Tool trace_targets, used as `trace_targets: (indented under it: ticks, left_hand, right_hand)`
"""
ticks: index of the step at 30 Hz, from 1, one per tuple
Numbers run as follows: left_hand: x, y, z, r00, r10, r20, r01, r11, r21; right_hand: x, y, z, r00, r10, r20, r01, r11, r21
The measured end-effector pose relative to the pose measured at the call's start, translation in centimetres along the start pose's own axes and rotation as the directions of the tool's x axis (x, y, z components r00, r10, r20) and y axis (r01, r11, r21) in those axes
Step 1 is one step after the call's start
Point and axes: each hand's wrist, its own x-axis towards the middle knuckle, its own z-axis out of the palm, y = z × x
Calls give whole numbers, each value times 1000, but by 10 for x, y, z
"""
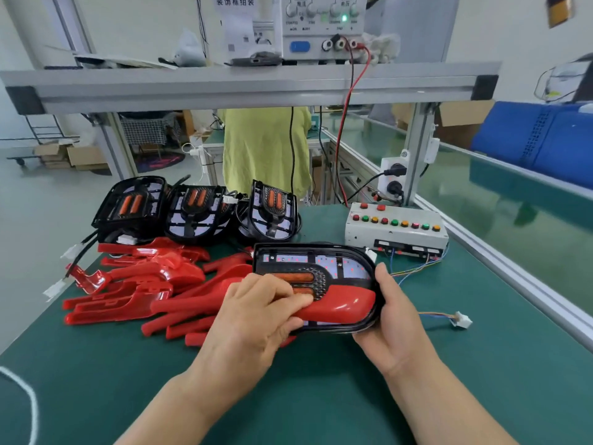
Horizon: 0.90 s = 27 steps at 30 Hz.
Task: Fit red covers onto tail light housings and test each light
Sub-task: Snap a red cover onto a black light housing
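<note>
While the right hand (390, 319) cups the rounded end of a black D-shaped tail light housing (316, 285), fingers wrapped behind its rim, the left hand (256, 319) pinches a glossy red cover (340, 305) against the housing's lower edge — thumb and fingers closed on the smooth curved plastic. Inside the housing lie pale circuit panels dotted with small red points, a honeycomb-textured black insert and two amber oblong lenses. Just left, on the green mat (481, 364), sprawls a pile of loose red covers (138, 284) — long, pronged, shiny. Behind them three more housings (195, 208) lean upright. A grey metal button box (396, 229) with round coloured buttons sits to the right.
</note>
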Motion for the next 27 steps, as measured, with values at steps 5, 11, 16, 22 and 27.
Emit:
trace_targets:
  ticks: [5,11,16,22,27]
  left_hand:
    - [-11,13,-1,997,72,1,-72,996,60]
    - [-28,27,1,985,169,-17,-167,981,96]
    - [-31,29,4,986,164,-9,-162,981,102]
    - [-29,28,6,989,144,-10,-143,987,70]
    - [-31,29,8,990,143,16,-143,989,37]
  right_hand:
    - [-15,-1,-6,1000,-28,14,28,998,-55]
    - [-35,2,-10,998,-58,24,60,995,-75]
    - [-39,2,-6,997,-69,28,72,993,-98]
    - [-40,3,-4,998,-51,44,57,990,-129]
    - [-39,4,-5,998,-52,34,57,988,-143]
